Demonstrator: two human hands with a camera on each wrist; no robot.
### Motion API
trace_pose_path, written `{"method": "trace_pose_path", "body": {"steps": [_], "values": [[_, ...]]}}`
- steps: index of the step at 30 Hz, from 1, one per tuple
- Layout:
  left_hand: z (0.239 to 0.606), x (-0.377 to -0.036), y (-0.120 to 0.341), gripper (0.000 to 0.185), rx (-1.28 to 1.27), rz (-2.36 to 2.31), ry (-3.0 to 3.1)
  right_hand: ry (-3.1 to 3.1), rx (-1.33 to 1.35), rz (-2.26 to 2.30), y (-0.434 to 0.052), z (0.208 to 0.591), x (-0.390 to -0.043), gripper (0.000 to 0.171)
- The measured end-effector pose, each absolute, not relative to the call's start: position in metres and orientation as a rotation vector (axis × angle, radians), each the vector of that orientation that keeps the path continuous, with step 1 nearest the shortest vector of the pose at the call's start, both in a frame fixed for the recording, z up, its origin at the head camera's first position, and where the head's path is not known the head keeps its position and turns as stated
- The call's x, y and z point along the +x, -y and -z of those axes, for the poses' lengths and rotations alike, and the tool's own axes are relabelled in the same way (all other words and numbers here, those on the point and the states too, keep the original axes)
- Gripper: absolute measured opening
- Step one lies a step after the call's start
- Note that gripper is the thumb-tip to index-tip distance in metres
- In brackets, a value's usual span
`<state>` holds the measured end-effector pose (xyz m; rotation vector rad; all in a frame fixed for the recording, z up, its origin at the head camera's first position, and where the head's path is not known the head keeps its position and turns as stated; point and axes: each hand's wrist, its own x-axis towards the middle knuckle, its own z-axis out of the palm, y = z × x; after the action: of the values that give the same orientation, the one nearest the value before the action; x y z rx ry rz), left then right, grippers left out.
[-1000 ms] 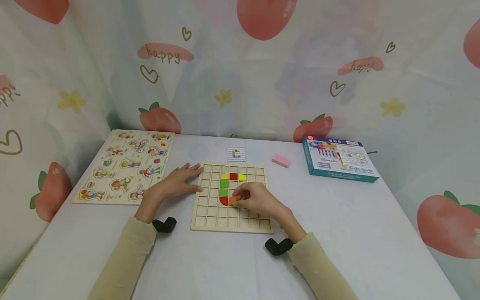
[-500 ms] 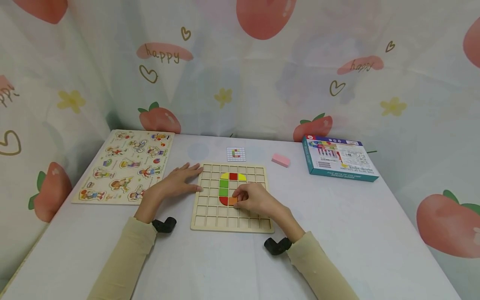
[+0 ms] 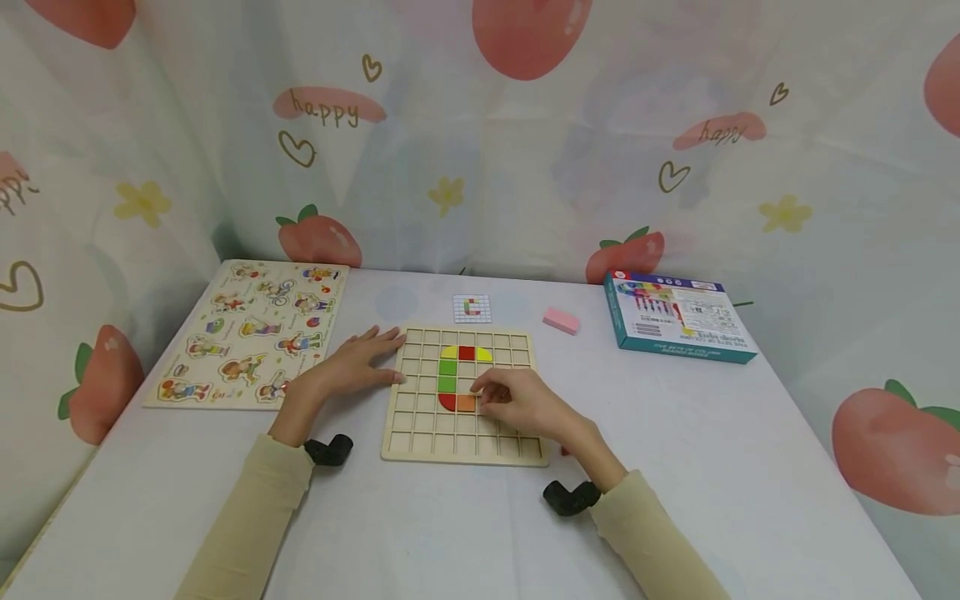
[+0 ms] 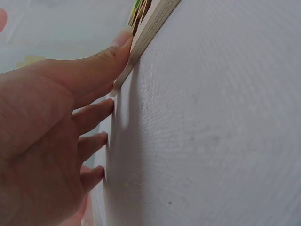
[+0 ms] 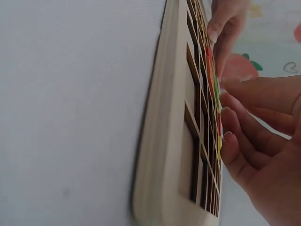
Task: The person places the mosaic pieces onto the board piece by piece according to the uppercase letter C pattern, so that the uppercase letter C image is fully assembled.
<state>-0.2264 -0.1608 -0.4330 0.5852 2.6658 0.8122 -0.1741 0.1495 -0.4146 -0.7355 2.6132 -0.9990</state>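
A wooden grid board [image 3: 420, 421] lies on the white table. It holds coloured tiles in a C shape: yellow, red and green pieces, and an orange square [image 3: 466, 404] at the lower end. My right hand [image 3: 486, 397] hovers over the board with loosely curled fingers, its fingertips at the orange square's right edge, and the square lies flat in its cell. The right wrist view shows this hand [image 5: 235, 127] close above the board [image 5: 169, 117], with nothing between the fingers. My left hand [image 3: 372, 358] lies flat on the table, its thumb [image 4: 110, 59] pressed against the board's left edge [image 4: 150, 28].
A character peg puzzle [image 3: 251, 333] lies at the left. Behind the board are a small pattern card [image 3: 472, 308] and a pink block [image 3: 562, 321]. A teal box [image 3: 675, 317] sits at the back right. A strawberry-print curtain encloses the table.
The right hand pinched the orange square at the board before. The square now lies flat in its cell, and the hand and wrist have shifted slightly right. The left hand has not moved.
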Motion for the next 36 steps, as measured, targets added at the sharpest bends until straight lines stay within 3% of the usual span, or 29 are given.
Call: {"method": "trace_pose_path", "body": {"steps": [36], "values": [[0.434,-0.226,0.161,0.078,0.618,-0.806,-2.679,-2.745,-0.587,0.92,-0.25,0.42,-0.138,0.016]]}}
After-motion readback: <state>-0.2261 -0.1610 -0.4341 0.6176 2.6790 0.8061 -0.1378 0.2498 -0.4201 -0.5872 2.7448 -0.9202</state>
